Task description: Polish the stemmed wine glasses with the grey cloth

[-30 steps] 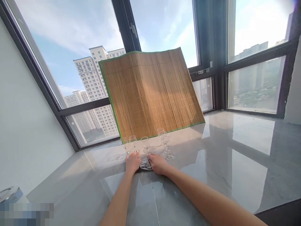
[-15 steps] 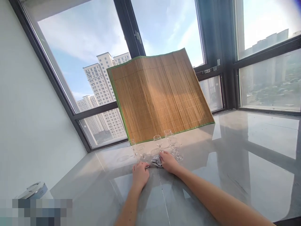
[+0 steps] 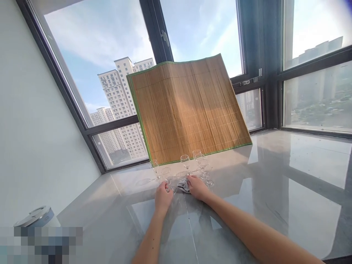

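My left hand [image 3: 163, 198] is closed, with its fingertips pinching the stem of a clear wine glass [image 3: 166, 171]. That glass stands on the glossy grey tiled surface, its round foot partly behind my fingers. My right hand [image 3: 198, 187] is closed on a crumpled grey cloth [image 3: 183, 185], which rests on the tiles just right of the glass. Beyond my hands stands another stemmed glass [image 3: 185, 159]. Further right, several clear glasses [image 3: 202, 163] cluster close together, overlapping in view. To the left is one more stemmed glass [image 3: 155, 169].
A bamboo mat [image 3: 189, 113] with green edging leans against the dark-framed windows [image 3: 159, 29] behind the glasses. At lower left is a white and blue lidded container [image 3: 41, 217], partly covered by a pixelated patch. A pale wall [image 3: 41, 121] bounds the left side.
My left hand has shifted slightly up and away from me, its fingers moving from the glass's foot to the stem. My right hand stays on the cloth. The view has tilted slightly.
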`<action>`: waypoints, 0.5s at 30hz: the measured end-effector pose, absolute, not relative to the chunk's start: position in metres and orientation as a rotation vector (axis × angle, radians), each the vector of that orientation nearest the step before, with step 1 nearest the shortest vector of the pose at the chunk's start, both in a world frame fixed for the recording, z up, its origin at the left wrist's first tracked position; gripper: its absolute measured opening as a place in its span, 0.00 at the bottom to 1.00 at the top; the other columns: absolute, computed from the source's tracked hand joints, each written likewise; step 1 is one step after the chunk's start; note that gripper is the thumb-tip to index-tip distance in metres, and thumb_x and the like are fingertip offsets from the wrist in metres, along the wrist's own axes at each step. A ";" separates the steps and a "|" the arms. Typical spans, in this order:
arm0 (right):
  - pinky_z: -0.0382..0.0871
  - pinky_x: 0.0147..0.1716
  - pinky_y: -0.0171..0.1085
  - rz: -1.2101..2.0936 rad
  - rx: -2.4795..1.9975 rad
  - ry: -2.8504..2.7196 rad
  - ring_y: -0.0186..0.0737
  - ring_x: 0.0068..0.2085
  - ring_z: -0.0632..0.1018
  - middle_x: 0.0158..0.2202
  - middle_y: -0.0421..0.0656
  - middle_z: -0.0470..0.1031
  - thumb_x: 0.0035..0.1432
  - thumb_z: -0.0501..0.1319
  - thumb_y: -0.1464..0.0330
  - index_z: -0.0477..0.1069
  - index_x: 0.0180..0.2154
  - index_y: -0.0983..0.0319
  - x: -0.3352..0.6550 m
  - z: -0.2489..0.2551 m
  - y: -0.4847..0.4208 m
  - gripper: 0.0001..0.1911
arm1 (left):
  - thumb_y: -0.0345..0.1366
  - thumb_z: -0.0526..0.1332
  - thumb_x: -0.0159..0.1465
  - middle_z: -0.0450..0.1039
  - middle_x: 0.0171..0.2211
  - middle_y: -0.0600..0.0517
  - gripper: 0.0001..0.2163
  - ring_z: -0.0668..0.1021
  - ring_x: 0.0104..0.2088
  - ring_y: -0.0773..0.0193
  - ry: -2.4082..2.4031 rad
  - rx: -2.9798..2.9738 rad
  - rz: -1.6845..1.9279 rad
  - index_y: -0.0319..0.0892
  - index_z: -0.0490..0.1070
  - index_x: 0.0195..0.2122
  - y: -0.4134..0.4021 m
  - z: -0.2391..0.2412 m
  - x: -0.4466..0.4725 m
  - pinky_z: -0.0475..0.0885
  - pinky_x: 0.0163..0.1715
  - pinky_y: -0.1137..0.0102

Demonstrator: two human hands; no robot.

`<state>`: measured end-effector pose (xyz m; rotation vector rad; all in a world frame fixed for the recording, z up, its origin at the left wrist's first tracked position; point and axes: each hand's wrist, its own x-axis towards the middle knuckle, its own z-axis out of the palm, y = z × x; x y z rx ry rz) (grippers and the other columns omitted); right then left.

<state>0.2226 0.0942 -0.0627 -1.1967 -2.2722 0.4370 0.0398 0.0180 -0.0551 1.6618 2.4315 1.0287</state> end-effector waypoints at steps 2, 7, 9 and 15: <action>0.60 0.43 0.37 0.415 -1.208 -2.277 0.45 0.47 0.74 0.44 0.52 0.75 0.66 0.48 0.69 0.70 0.43 0.63 0.223 -0.063 0.094 0.12 | 0.31 0.59 0.59 0.76 0.39 0.49 0.06 0.76 0.41 0.63 2.404 1.684 0.989 0.42 0.72 0.38 0.022 -0.058 0.040 0.65 0.41 0.73; 0.59 0.42 0.37 0.397 -1.210 -2.294 0.44 0.46 0.75 0.45 0.51 0.76 0.67 0.48 0.70 0.69 0.44 0.62 0.222 -0.064 0.096 0.12 | 0.31 0.59 0.59 0.75 0.39 0.48 0.03 0.75 0.40 0.63 2.362 1.709 1.003 0.41 0.72 0.33 0.028 -0.064 0.039 0.65 0.41 0.72; 0.59 0.42 0.37 0.400 -1.207 -2.299 0.45 0.46 0.75 0.44 0.51 0.77 0.67 0.48 0.70 0.69 0.44 0.63 0.222 -0.064 0.097 0.12 | 0.31 0.58 0.60 0.75 0.38 0.49 0.03 0.75 0.39 0.64 2.335 1.711 1.026 0.41 0.71 0.32 0.028 -0.066 0.038 0.65 0.40 0.72; 0.59 0.41 0.37 0.411 -1.200 -2.297 0.45 0.46 0.76 0.44 0.52 0.77 0.67 0.48 0.70 0.69 0.42 0.63 0.224 -0.063 0.097 0.12 | 0.32 0.59 0.60 0.74 0.36 0.49 0.04 0.74 0.36 0.64 2.305 1.696 1.068 0.41 0.71 0.30 0.026 -0.069 0.036 0.65 0.38 0.72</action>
